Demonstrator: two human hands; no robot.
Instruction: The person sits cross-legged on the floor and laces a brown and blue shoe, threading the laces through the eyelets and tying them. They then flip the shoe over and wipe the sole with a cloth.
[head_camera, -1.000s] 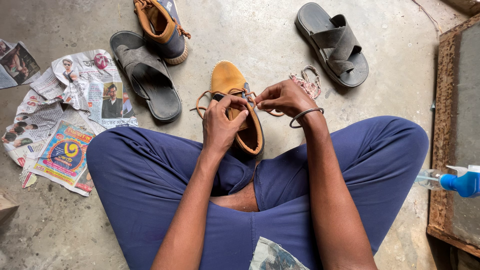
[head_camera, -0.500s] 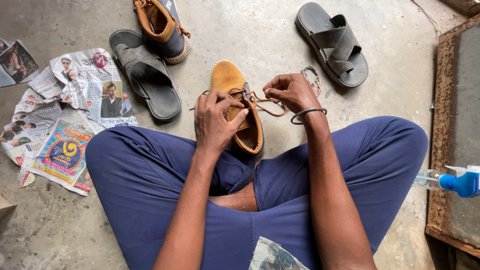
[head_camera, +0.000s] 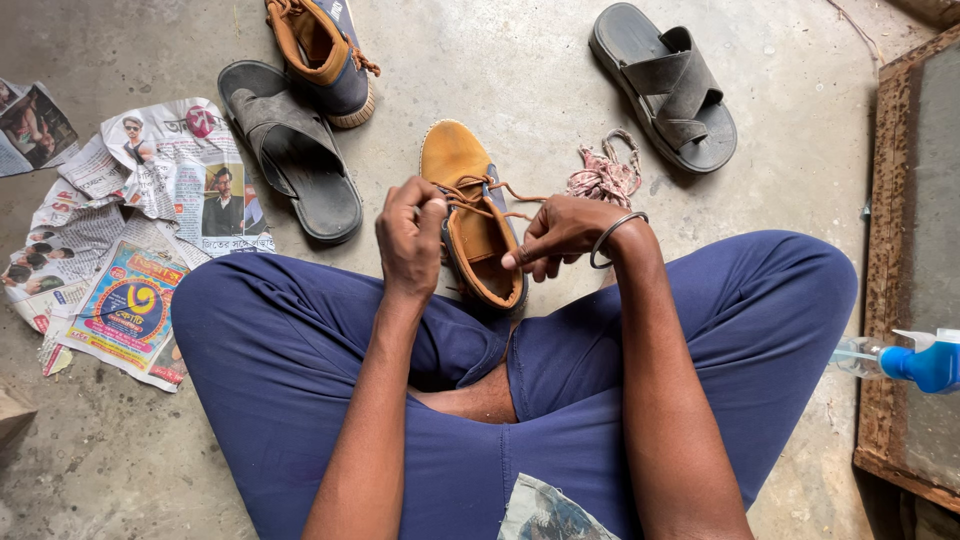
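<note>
Both hands (head_camera: 410, 235) on tan shoe's (head_camera: 470, 215) laces (head_camera: 490, 195)

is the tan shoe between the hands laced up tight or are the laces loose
Loose. The tan shoe stands upright on its sole with its mouth open; the laces hang slack across it, one end pinched in the left hand, another in the right hand.

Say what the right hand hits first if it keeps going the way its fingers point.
The right hand points left across the tan shoe. Likely the shoe's opening and laces first, then the left hand; depth unclear.
</note>
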